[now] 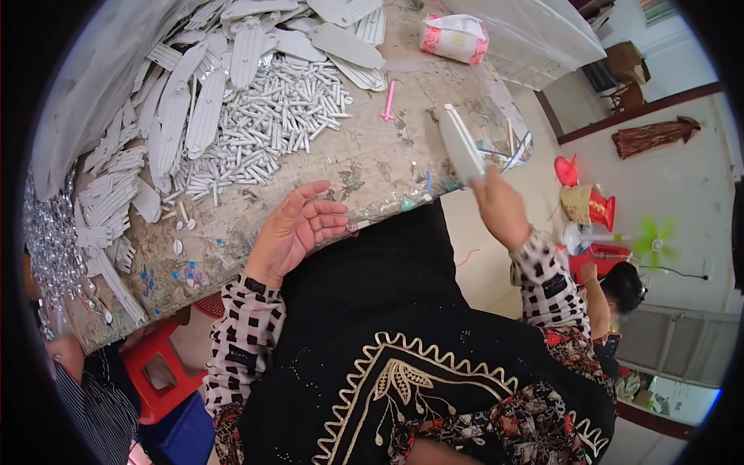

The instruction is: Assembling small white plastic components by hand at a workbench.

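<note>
Plastic parts cover the upper left of the frame: a heap of small white rods [267, 124], too many to count, lies on the bench [372, 155], ringed by long flat white paddle-shaped pieces [205, 108] and ribbed comb-like strips [108, 201], also past counting. One pink stick [388, 101] lies alone to the right of the rod heap. At the top centre sits a single soft packet [454, 37], white with pink ends; what it holds cannot be told. A clear plastic bag [504, 132] hangs over the right edge of the bench, with a few thin sticks showing through it. At the far left edge a mass of small shiny pieces [50, 248] spills downward.

The right hand [502, 211], right of centre, has its grip closed around one long white paddle-shaped part [459, 143], held raised and tilted just beyond the bench edge. The left hand [298, 229], at centre, rests on the near edge of the bench with palm up and fingers spread wide, holding nothing.

A red stool [159, 372] stands at lower left. At the right, another person [620, 291] sits on the floor near one green fan [651, 242] and a few red containers [593, 208].
</note>
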`<state>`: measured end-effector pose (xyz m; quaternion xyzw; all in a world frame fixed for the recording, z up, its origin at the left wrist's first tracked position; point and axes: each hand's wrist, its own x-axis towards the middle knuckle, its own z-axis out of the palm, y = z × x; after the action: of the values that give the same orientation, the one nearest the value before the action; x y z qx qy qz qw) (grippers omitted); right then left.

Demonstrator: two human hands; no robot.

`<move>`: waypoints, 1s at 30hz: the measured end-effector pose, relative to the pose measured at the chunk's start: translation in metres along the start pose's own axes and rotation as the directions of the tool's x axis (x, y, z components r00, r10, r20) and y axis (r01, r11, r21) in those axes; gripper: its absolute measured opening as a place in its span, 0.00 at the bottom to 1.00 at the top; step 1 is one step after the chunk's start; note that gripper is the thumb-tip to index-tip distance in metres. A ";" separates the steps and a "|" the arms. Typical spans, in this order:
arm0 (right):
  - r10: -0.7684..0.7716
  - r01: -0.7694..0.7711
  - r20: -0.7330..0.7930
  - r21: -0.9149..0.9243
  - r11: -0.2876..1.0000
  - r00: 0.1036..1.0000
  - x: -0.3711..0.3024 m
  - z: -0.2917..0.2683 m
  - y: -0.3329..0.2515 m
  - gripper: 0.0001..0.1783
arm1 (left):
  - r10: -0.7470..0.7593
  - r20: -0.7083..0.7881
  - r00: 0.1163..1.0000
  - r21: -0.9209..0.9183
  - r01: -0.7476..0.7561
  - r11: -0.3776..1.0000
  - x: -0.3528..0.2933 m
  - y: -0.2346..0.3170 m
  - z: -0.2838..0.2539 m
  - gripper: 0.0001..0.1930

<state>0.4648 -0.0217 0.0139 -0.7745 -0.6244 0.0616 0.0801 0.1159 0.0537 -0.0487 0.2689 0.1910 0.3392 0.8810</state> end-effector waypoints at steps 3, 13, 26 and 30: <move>-0.069 0.195 -0.505 0.202 0.960 0.860 -0.009 -0.042 -0.017 0.15 | 0.039 0.039 0.998 -0.089 -0.035 0.995 -0.007 -0.005 -0.014 0.32; -0.010 0.015 -0.063 0.075 0.997 0.998 0.017 -0.024 -0.024 0.13 | 0.040 0.009 0.999 -0.102 -0.039 0.994 -0.002 -0.005 -0.013 0.33; -0.343 -0.522 0.457 0.844 -0.126 0.821 0.000 -0.015 -0.064 0.23 | 0.026 -0.001 1.000 -0.090 -0.026 0.996 -0.009 -0.002 -0.011 0.33; -0.417 -0.589 0.476 0.782 -0.202 0.774 0.006 -0.005 -0.070 0.24 | 0.022 0.000 1.000 -0.104 -0.022 0.994 -0.009 -0.003 -0.011 0.31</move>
<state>0.4005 -0.0019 0.0329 -0.3869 -0.2549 0.7738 0.4319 0.1054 0.0497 -0.0578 0.2247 0.1698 0.3581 0.8902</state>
